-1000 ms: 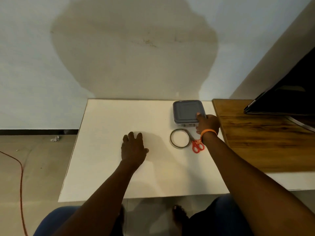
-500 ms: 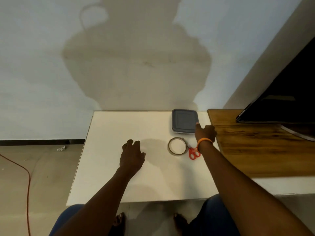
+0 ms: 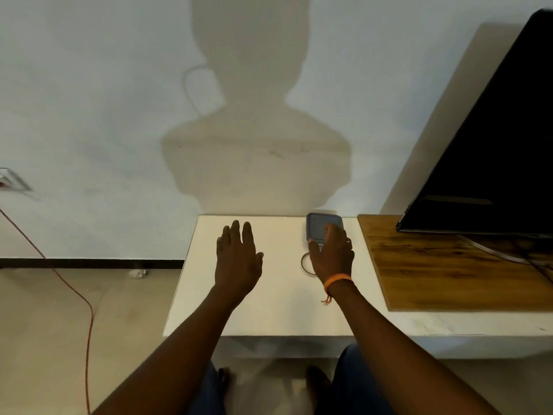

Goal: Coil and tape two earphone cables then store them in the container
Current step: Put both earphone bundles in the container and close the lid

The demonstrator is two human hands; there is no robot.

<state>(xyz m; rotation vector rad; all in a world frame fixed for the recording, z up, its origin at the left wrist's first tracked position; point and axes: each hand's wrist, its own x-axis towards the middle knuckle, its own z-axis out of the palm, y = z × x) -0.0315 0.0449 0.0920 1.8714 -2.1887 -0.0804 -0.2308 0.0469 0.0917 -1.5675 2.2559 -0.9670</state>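
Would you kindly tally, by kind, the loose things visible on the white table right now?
Lidded container: 1
Tape roll, partly hidden behind the right hand: 1
Total: 2
No earphone cables are in view.

The right hand [image 3: 330, 256] covers the near edge and near right corner of the grey lidded container [image 3: 320, 227], so what lies inside cannot be told. It also hides most of the tape roll [image 3: 305, 263], of which only a left arc shows. The black screen [image 3: 490, 151] is cut off by the right and top edges. A wall socket [image 3: 10, 179] at the left edge is cropped and blurred. A small crumpled thing on the floor [image 3: 139, 274] is too small to identify.
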